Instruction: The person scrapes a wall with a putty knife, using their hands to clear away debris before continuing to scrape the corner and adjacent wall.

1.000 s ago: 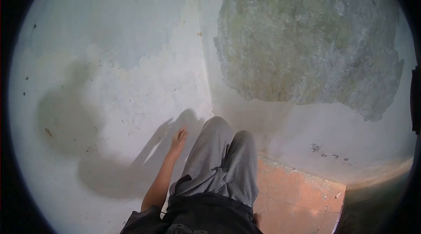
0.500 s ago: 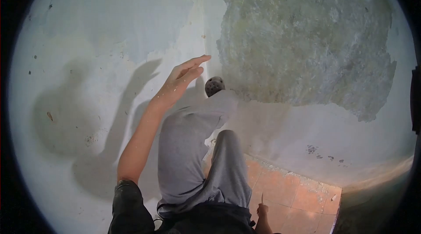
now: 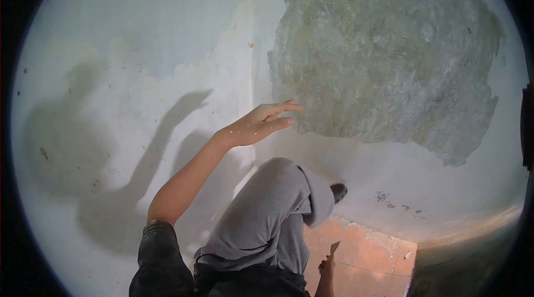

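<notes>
My left hand [image 3: 258, 124] is raised near the corner of the two walls, its fingers stretched out and apart from the thumb, holding nothing. White specks dot its skin. Low in the view, above the tiled floor, my right hand [image 3: 327, 266] is closed round a scraper [image 3: 334, 247] whose thin blade points up. Past the left fingertips, the right wall carries a large grey-green patch [image 3: 389, 58] with ragged edges, where the paint is off. My bent leg [image 3: 267, 202] in grey trousers lies between the hands.
The pale left wall [image 3: 139, 35] bears my shadow. Orange floor tiles [image 3: 367, 247] have white crumbs along the wall's foot. A dark shoe [image 3: 338, 192] shows at the trouser hem. Small dark marks [image 3: 389, 199] dot the lower right wall. A dark area borders the tiles at right.
My left hand has moved right and down, towards the patch. The leg and shoe have swung right and down from the wall corner. More of the scraper's blade shows.
</notes>
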`<action>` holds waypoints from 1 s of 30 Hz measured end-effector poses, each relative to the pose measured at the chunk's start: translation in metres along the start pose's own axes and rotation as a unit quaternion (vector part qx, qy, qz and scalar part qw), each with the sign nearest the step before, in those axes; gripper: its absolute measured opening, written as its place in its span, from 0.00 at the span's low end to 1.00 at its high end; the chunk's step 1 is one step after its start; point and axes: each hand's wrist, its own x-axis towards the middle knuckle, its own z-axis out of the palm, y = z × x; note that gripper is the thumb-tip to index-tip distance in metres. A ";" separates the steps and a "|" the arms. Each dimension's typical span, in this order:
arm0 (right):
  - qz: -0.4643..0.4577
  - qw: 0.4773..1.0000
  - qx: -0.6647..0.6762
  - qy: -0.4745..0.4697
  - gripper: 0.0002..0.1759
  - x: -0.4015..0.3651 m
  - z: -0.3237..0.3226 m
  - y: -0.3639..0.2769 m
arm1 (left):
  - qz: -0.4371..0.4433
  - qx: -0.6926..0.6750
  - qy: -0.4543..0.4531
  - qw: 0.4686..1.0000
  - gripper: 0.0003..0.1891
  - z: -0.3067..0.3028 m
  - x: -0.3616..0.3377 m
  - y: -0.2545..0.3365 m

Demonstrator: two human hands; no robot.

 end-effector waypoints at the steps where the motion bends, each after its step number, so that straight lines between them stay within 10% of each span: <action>1: -0.025 0.999 0.032 -0.015 0.25 -0.009 0.008 -0.012 | 0.011 -0.016 -0.018 1.000 0.29 0.002 0.008 -0.009; 7: -0.031 0.969 0.211 -0.123 0.24 -0.068 0.033 -0.081 | -0.043 -0.130 -0.045 0.990 0.28 0.029 0.040 -0.075; 15: -0.200 0.944 0.098 -0.242 0.21 -0.176 0.147 -0.224 | -0.088 -0.256 0.025 0.962 0.31 0.039 0.051 -0.170; 30: -0.389 0.776 -0.101 -0.486 0.21 -0.370 0.482 -0.301 | 0.105 0.191 0.202 0.955 0.38 -0.074 0.130 -0.166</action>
